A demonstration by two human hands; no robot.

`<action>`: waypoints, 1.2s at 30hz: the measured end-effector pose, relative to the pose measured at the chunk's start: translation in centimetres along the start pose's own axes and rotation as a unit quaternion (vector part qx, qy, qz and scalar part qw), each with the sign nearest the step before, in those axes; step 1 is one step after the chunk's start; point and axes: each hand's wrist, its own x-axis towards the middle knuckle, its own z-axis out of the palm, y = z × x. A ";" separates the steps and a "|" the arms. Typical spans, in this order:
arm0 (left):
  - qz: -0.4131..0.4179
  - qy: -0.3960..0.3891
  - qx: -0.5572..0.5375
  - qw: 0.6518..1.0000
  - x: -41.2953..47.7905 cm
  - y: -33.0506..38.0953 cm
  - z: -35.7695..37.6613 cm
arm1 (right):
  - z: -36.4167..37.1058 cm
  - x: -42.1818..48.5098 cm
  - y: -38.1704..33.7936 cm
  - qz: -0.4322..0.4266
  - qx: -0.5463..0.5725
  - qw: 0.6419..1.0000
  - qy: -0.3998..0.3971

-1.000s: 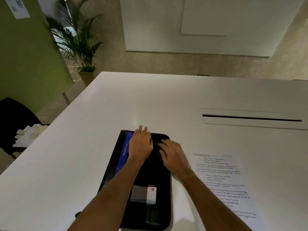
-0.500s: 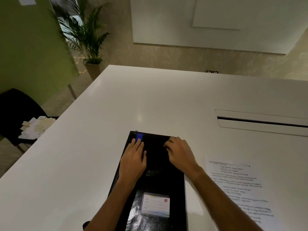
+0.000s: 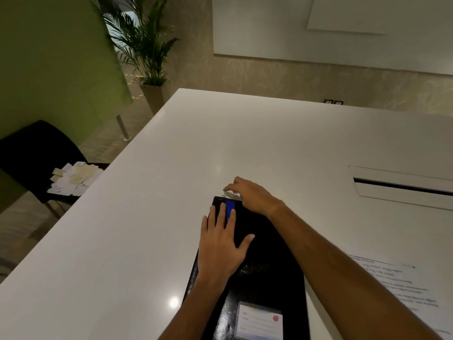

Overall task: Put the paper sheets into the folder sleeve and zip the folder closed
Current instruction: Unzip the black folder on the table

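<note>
A black zip folder [image 3: 267, 253] lies shut on the white table [image 3: 159, 204], its long side running away from me. A blue tab [image 3: 230, 206] shows near its far edge and a white name card [image 3: 259, 322] near its close end. My left hand [image 3: 220, 244] rests flat on the folder's far half, fingers spread. My right hand [image 3: 252, 195] reaches across to the far left corner, where its fingertips pinch a small metal zipper pull [image 3: 224, 194]. A printed paper sheet [image 3: 397, 283] lies on the table to the right of the folder, partly under my right forearm.
A long cable slot [image 3: 402, 187] is set in the table at the right. To the left of the table stands a black chair [image 3: 36, 153] with a pile of small paper slips [image 3: 73, 177]. A potted palm [image 3: 147, 50] stands by the green wall.
My right hand moved from the folder's top face to its far left corner and closed its fingertips there. My left hand slid a little towards me and spread flat. The view shifted left.
</note>
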 end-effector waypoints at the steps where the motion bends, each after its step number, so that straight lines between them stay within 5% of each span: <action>1: 0.000 0.000 0.002 1.000 0.1 0.0 0.0 | 0.0 0.7 -0.1 -0.007 -0.002 1.000 -0.006; 15: -0.008 0.002 -0.004 1.000 0.1 -0.3 0.5 | -0.3 3.8 0.1 -0.151 -0.160 0.975 -0.018; 36: -0.035 -0.056 -0.012 0.998 0.3 -0.2 -0.4 | -0.2 1.4 4.1 -0.113 -0.018 0.993 0.013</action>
